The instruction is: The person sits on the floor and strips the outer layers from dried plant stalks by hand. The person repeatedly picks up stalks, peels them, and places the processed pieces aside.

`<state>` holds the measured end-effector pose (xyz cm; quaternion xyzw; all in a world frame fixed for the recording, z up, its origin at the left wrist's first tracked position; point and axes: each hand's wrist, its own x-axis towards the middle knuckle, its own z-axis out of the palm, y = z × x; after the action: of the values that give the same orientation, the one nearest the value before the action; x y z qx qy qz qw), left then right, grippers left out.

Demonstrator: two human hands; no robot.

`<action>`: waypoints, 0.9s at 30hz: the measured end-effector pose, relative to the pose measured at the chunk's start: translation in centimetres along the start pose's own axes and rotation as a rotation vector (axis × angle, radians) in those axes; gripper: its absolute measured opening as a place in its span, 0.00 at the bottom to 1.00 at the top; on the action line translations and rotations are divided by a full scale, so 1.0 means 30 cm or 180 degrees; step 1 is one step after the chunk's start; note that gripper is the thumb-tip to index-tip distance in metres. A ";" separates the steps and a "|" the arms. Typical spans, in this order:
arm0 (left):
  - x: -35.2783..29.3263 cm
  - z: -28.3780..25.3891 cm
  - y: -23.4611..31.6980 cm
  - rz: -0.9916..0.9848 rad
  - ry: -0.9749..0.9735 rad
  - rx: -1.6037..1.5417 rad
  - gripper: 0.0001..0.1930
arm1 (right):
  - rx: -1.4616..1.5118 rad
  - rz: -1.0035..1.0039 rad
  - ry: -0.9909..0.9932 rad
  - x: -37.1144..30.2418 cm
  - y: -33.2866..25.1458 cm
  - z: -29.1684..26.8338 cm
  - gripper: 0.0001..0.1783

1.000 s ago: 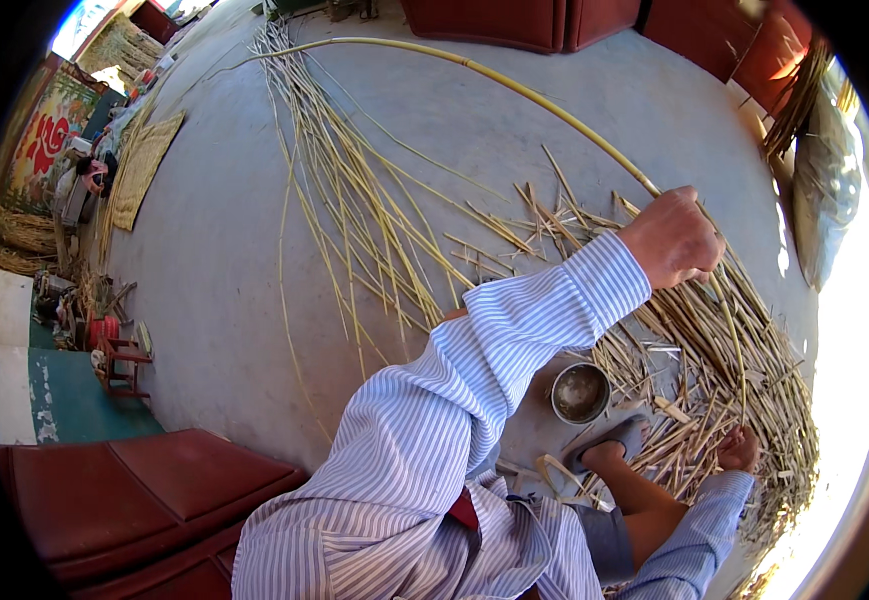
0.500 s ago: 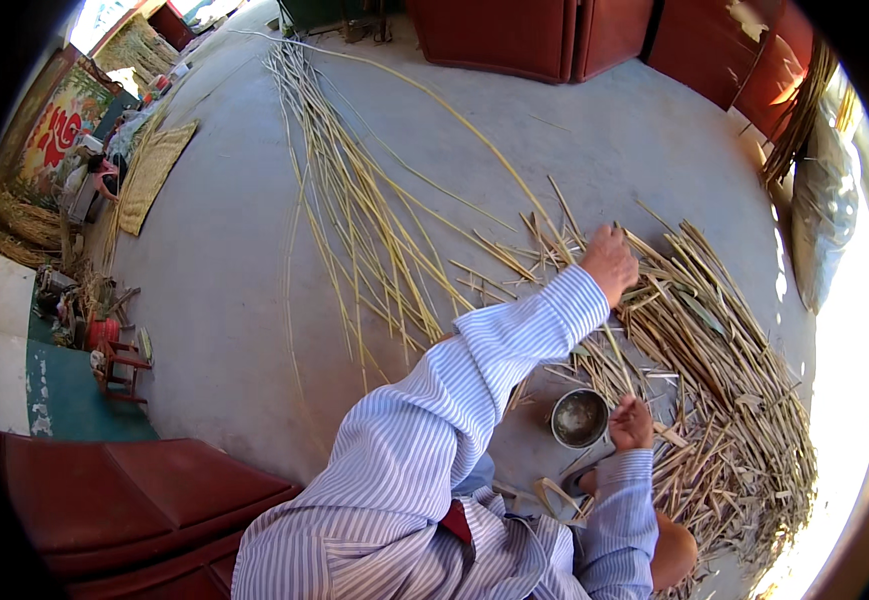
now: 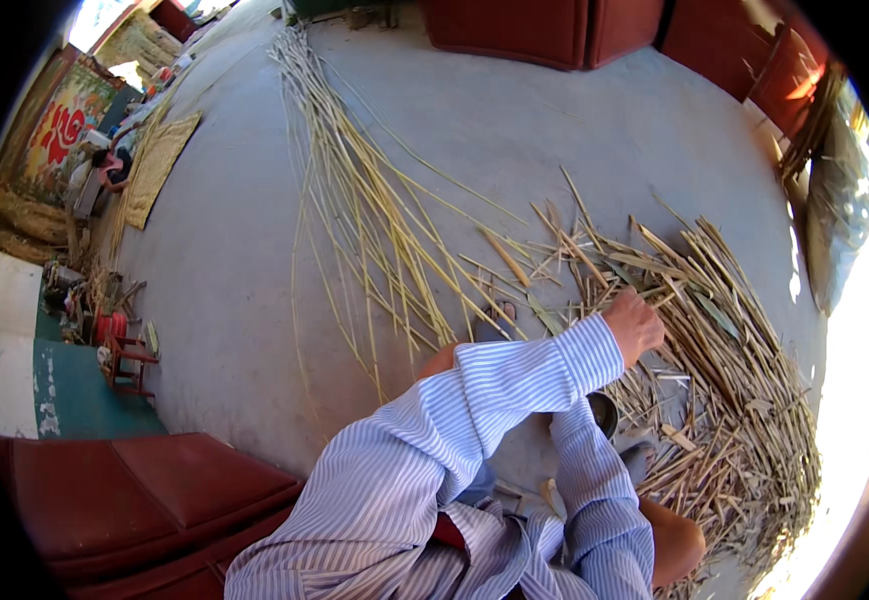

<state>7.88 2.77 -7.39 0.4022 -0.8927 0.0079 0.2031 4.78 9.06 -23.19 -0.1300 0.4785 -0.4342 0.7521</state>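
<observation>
My left hand (image 3: 634, 325) is closed at the near left edge of a big heap of cut reed pieces (image 3: 724, 330). Whatever its fingers may grip is hidden. My right forearm, in a striped sleeve (image 3: 594, 480), passes under the left one, which covers my right hand. Just below my left wrist, a small round metal bowl (image 3: 603, 412) shows only in part. Long, thin yellow-green reeds (image 3: 364, 200) lie fanned across the floor, their near ends close to my left forearm.
Dark red padded furniture stands behind (image 3: 514, 30) and at the lower left (image 3: 154, 490). A woven mat (image 3: 161, 170) lies at the left beside another person (image 3: 112, 170). A small red stool (image 3: 131, 365) is nearer. A filled plastic sack (image 3: 839, 220) stands at the right.
My left hand has moved down and slightly right. My right hand has gone from beside the bowl to behind my left forearm. The long reed arching to my hands is no longer visible there.
</observation>
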 end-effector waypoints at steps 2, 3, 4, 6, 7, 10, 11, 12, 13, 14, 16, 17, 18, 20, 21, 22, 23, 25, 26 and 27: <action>0.068 -0.041 0.017 -0.0127 -0.0802 -0.0435 0.06 | -0.0766 -0.0187 -0.0124 0.022 -0.016 -0.007 0.12; 0.072 -0.004 0.017 -0.0069 -0.0496 -0.0575 0.09 | -0.1338 -0.0328 -0.0169 0.038 -0.019 -0.027 0.12; 0.050 -0.001 0.005 0.0129 -0.0068 -0.0770 0.10 | -0.1866 -0.0431 -0.0273 0.047 -0.006 -0.030 0.12; 0.048 -0.021 -0.008 0.0190 -0.0487 -0.0807 0.12 | -0.2858 -0.0689 -0.0581 0.065 0.002 -0.010 0.12; 0.045 -0.056 0.003 0.0119 -0.0351 -0.0757 0.08 | -0.3206 -0.0797 -0.0781 0.063 0.013 0.014 0.12; 0.083 -0.105 0.030 -0.0045 -0.1096 -0.0530 0.14 | -0.3872 -0.0919 -0.1132 0.053 -0.021 0.015 0.12; 0.093 -0.111 0.036 0.0010 -0.1166 -0.0485 0.14 | -0.3992 -0.0931 -0.1183 0.051 -0.043 0.009 0.12; 0.095 -0.105 0.042 0.0056 -0.1235 -0.0430 0.14 | -0.4061 -0.0934 -0.1132 0.051 -0.064 -0.017 0.12; 0.091 -0.095 0.045 0.0083 -0.1305 -0.0364 0.14 | -0.4109 -0.0916 -0.1062 0.058 -0.076 -0.054 0.12; 0.086 -0.086 0.051 0.0105 -0.1315 -0.0399 0.15 | -0.4124 -0.0916 -0.0931 0.072 -0.092 -0.104 0.12; 0.073 -0.068 0.067 0.0155 -0.1346 -0.0484 0.16 | -0.3864 -0.0935 -0.0236 0.108 -0.113 -0.249 0.12; 0.065 -0.070 0.075 0.0203 -0.1360 -0.0513 0.17 | -0.3649 -0.0947 0.0207 0.129 -0.111 -0.332 0.12; 0.057 -0.079 0.085 0.0256 -0.1368 -0.0547 0.17 | -0.3460 -0.1029 0.0645 0.159 -0.111 -0.436 0.11; 0.063 -0.122 0.103 0.0239 -0.1559 -0.0540 0.19 | -0.3188 -0.1040 0.1251 0.220 -0.132 -0.610 0.12; 0.067 -0.137 0.112 0.0180 -0.1722 -0.0541 0.20 | -0.3162 -0.0937 0.1467 0.248 -0.157 -0.695 0.14; 0.078 -0.149 0.123 0.0129 -0.1876 -0.0543 0.21 | -0.3096 -0.1043 0.1626 0.274 -0.186 -0.779 0.14; 0.095 -0.160 0.137 0.0115 -0.1964 -0.0537 0.21 | -0.3025 -0.1146 0.1796 0.298 -0.221 -0.857 0.14; 0.107 -0.168 0.157 0.0041 -0.2142 -0.0514 0.20 | -0.1675 -0.1135 0.1872 0.347 -0.309 -0.950 0.13; 0.106 -0.160 0.159 0.0019 -0.2115 -0.0658 0.20 | -0.1476 -0.1379 0.2062 0.371 -0.359 -0.989 0.13; 0.110 -0.145 0.164 0.0030 -0.2085 -0.0653 0.20 | -0.1275 -0.1623 0.2255 0.392 -0.418 -1.017 0.13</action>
<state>3.90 4.51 -1.44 0.3568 -0.9085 -0.2106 -0.0550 -25.32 -0.75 -38.18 -0.2295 0.7325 -0.5216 0.3724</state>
